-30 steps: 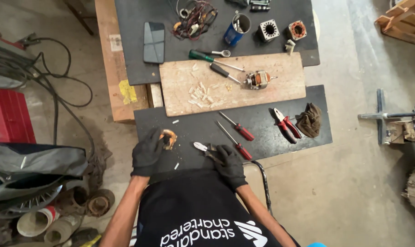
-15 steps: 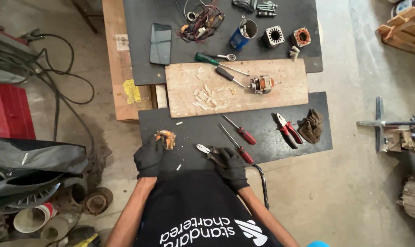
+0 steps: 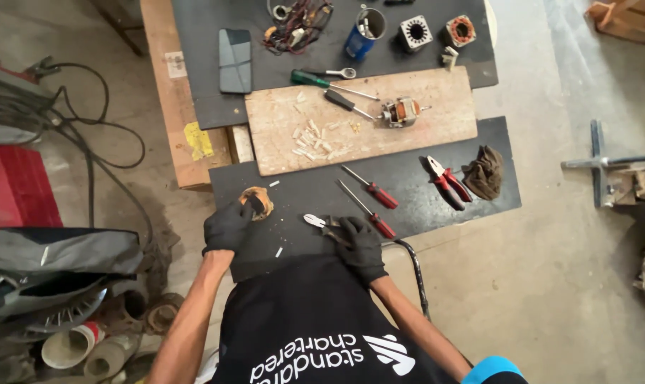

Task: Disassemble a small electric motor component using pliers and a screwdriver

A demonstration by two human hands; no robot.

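Since the earlier frames, neither gloved hand has shifted noticeably on the black mat (image 3: 436, 192); only the view has drifted slightly. Work surface: a dark mat laid over a low wooden bench on a concrete floor, with a pale wooden board (image 3: 408, 135) across its far edge. On the board lie a small motor armature (image 3: 399, 112), two screwdrivers and a scatter of pale chips. On the mat's right half rest two red-handled screwdrivers (image 3: 371, 190), red pliers (image 3: 447, 179) and a dark rag (image 3: 484, 171) near the right edge. Beyond the board sit a phone (image 3: 235, 60), a tangle of wires, a blue can (image 3: 361, 34) and two stator cores (details too small to confirm). Cables, a red box and clutter occupy the floor to the left. The left hand (image 3: 228, 226), in a black glove, rests at the mat's near-left corner, fingers closed around a round copper-coloured winding (image 3: 256, 201) held on the mat. The right hand (image 3: 359, 245), also gloved, lies palm down at the near edge, gripping the handles of small pliers (image 3: 317, 222) whose metal nose points left toward the winding, a short gap apart. Both forearms angle inward from the body.
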